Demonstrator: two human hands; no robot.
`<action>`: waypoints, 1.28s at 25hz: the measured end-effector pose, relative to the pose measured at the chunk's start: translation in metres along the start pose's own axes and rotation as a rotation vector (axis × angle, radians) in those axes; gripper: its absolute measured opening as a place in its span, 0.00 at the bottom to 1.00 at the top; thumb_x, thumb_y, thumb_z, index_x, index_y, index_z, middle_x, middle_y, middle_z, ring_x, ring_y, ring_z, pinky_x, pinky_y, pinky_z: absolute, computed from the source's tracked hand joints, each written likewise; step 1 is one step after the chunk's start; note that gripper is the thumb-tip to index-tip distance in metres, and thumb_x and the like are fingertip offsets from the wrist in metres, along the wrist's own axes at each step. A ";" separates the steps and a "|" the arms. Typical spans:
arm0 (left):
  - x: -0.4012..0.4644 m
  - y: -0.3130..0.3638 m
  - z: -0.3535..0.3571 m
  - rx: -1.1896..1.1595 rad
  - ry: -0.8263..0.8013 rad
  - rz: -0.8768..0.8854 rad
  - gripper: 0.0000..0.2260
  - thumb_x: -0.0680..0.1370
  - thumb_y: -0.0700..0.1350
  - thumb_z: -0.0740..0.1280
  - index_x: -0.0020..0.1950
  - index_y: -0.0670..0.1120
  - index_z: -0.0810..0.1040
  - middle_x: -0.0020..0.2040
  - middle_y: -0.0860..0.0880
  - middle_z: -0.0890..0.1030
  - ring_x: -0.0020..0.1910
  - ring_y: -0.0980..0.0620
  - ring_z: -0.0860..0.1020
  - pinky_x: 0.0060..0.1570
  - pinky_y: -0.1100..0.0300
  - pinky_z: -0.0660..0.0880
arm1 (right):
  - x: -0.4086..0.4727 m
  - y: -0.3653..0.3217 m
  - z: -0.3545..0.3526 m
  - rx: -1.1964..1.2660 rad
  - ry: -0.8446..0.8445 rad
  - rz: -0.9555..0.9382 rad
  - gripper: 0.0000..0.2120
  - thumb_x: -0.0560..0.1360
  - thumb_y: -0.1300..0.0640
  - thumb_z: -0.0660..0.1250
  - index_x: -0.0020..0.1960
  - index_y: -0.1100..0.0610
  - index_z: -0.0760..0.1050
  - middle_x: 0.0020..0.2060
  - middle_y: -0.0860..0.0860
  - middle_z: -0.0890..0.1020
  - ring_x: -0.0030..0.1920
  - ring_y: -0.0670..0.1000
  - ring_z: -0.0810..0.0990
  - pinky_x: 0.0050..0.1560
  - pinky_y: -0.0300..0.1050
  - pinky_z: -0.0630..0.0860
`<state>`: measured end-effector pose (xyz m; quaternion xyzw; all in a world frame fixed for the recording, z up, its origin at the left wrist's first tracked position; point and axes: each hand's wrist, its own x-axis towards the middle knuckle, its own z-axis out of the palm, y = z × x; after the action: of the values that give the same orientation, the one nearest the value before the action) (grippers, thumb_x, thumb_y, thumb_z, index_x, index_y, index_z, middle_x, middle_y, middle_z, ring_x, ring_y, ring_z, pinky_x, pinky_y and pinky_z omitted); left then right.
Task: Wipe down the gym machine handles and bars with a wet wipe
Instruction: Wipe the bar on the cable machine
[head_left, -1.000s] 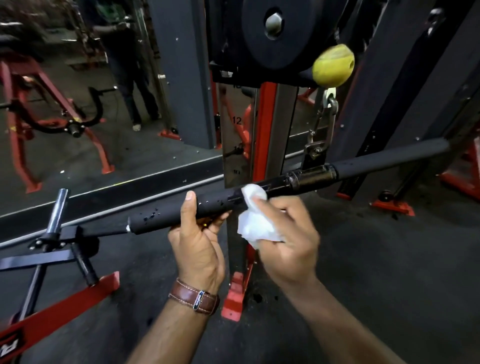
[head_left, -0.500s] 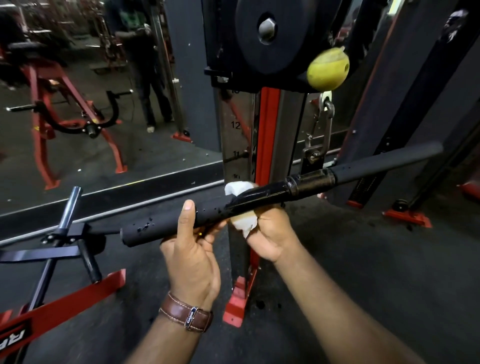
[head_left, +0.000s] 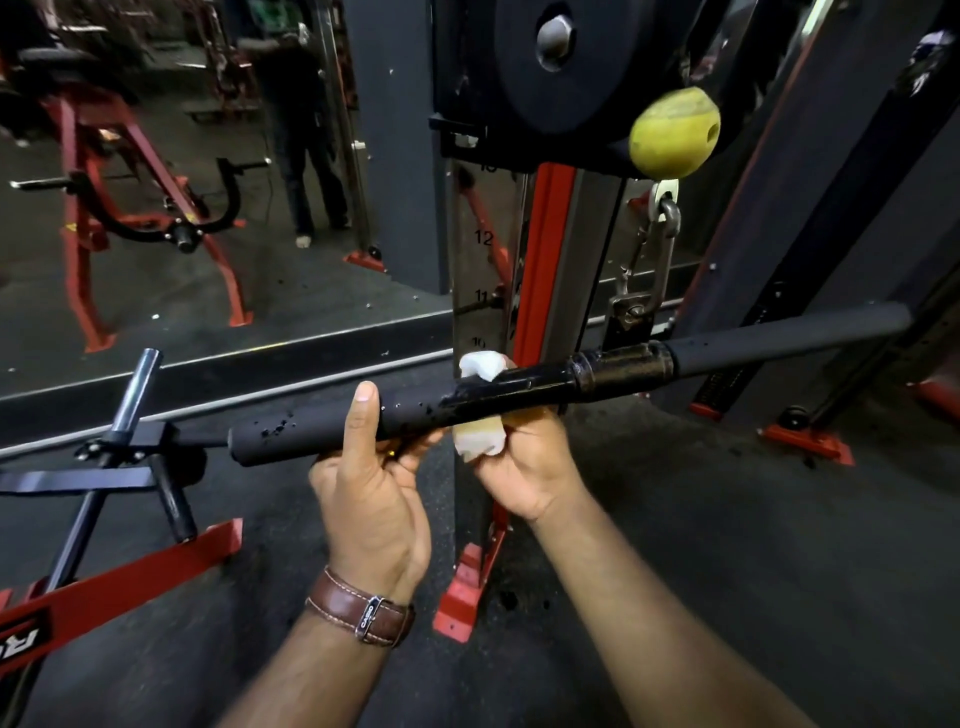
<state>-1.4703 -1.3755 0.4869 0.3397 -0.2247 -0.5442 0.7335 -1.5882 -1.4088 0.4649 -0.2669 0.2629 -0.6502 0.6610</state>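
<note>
The left hand (head_left: 371, 483) grips the black cable bar (head_left: 519, 387) from beneath on its left foam grip, thumb upright against the front. The right hand (head_left: 524, 462) curls round the bar's bare metal middle, holding the white wet wipe (head_left: 480, 405) wrapped about it. The bar hangs by a carabiner (head_left: 657, 249) under a yellow ball stopper (head_left: 674, 132), before the numbered weight stack (head_left: 483, 270).

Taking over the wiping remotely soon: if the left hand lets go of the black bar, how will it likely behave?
The bar hangs from a single carabiner near its middle, so it would probably swing and tip. It looks like rigid metal, likely heavy for its size. The glossy middle under the wipe may be slick; the matte grip under the left hand should hold better.
</note>
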 end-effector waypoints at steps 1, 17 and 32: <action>0.000 0.000 -0.001 0.001 0.001 -0.003 0.07 0.74 0.49 0.69 0.44 0.46 0.80 0.39 0.47 0.84 0.42 0.50 0.83 0.39 0.56 0.80 | -0.007 0.006 0.002 0.008 0.059 0.036 0.14 0.68 0.60 0.74 0.53 0.58 0.82 0.43 0.56 0.84 0.42 0.54 0.81 0.47 0.49 0.77; -0.012 0.007 0.004 -0.093 -0.028 -0.102 0.07 0.73 0.45 0.69 0.48 0.45 0.82 0.46 0.45 0.86 0.47 0.48 0.85 0.39 0.56 0.81 | -0.054 -0.040 0.042 -2.038 0.222 -0.879 0.16 0.70 0.65 0.65 0.55 0.55 0.82 0.51 0.48 0.83 0.45 0.53 0.76 0.36 0.39 0.71; -0.011 0.006 0.002 -0.093 -0.037 -0.153 0.06 0.72 0.45 0.71 0.46 0.46 0.84 0.48 0.43 0.85 0.48 0.47 0.85 0.39 0.57 0.81 | -0.059 -0.018 0.026 -1.634 0.290 -1.128 0.16 0.70 0.69 0.64 0.54 0.64 0.84 0.54 0.56 0.84 0.50 0.58 0.83 0.55 0.46 0.79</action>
<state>-1.4716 -1.3647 0.4932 0.3113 -0.1858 -0.6146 0.7006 -1.5837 -1.3495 0.4961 -0.6427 0.5417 -0.5148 -0.1685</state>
